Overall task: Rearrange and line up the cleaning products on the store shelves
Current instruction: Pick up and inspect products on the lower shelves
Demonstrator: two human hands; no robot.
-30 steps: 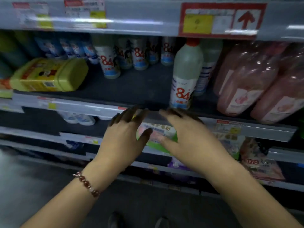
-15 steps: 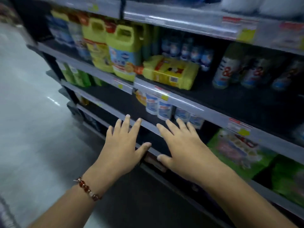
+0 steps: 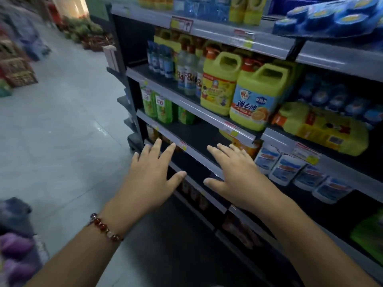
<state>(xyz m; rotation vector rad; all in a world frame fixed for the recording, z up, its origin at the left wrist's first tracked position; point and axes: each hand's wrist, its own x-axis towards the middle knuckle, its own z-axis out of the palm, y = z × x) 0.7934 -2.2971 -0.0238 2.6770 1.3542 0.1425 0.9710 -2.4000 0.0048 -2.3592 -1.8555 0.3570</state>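
Both hands are spread flat, fingers fanned, palms down, holding nothing. The left hand (image 3: 154, 172), with a bead bracelet (image 3: 105, 229) at its wrist, hovers beside the right hand (image 3: 236, 172) in front of a grey shelf rail (image 3: 199, 154); whether either touches it I cannot tell.

A second ago the hands framed a green pack on a lower shelf, facing white "84" bottles. Now the view has swung left along the aisle and that pack is out of sight, so the hands have let go and gone on to the next stretch.

At 12 o'clock from the hands stand two yellow jugs (image 3: 219, 83) upright at the shelf edge. At 2 o'clock a yellow jug on its side (image 3: 325, 129) lies toppled, probably the next thing to right. Green bottles (image 3: 157, 104) sit at 11 o'clock, white tubs (image 3: 290, 168) at 3 o'clock.
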